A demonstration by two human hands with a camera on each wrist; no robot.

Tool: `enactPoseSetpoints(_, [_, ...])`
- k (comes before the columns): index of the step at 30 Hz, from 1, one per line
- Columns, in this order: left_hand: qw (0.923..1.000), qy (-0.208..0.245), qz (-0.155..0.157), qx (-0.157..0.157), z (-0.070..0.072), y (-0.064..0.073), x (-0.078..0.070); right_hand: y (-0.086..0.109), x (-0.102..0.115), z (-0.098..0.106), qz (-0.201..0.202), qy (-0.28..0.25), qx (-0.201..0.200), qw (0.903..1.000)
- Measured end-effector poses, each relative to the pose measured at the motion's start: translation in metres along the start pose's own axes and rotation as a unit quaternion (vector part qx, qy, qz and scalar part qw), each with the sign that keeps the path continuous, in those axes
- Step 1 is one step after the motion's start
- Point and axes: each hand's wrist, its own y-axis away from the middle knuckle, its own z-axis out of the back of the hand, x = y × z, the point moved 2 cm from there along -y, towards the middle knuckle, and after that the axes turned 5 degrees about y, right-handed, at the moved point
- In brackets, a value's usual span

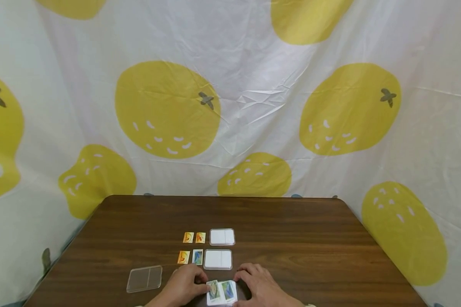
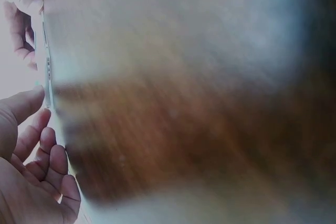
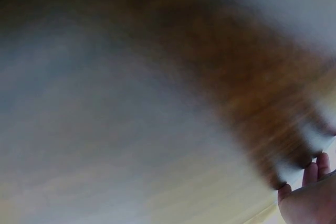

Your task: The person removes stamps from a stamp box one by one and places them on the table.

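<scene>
A clear plastic two-part case (image 1: 222, 303) lies near the table's front edge with two small picture cards in it. The left card (image 1: 214, 291), with a roundish pale picture, sits slightly tilted; the right card (image 1: 229, 291) shows a blue-green picture. My left hand (image 1: 184, 285) pinches the left card at its upper left side, thumb over its edge and index finger at the corner. My right hand (image 1: 260, 286) grips the case's right end, index finger at the far corner and thumb at the near one. The left wrist view catches the thin case edge (image 2: 48, 66) between both hands.
Beyond the hands lie two clear cases with white inserts, one nearer (image 1: 218, 259) and one farther (image 1: 222, 237). Left of them are three orange cards, one of them nearest (image 1: 183, 257), and a blue picture card (image 1: 197, 256). A clear lid-like piece (image 1: 144, 279) lies at left.
</scene>
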Motion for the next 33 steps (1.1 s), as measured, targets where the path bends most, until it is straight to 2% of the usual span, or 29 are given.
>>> enactPoseSetpoints(6, [0.9998, 0.014, -0.008, -0.007, -0.002, 0.0, -0.001, 0.0, 0.0, 0.0, -0.001, 0.002, 0.002, 1.0])
enactPoseSetpoints(16, [0.9976, 0.068, -0.015, -0.001, -0.006, -0.002, -0.001, 0.001, 0.001, 0.001, -0.002, -0.004, 0.003, 1.0])
enactPoseSetpoints(29, [0.9911, 0.132, 0.013, 0.007, 0.001, -0.003, -0.006, 0.0, 0.001, 0.001, -0.005, 0.001, 0.003, 1.0])
enactPoseSetpoints(33, [0.9878, 0.152, 0.035, 0.006, 0.007, -0.004, -0.007, 0.0, 0.0, 0.0, -0.004, -0.001, 0.002, 1.0])
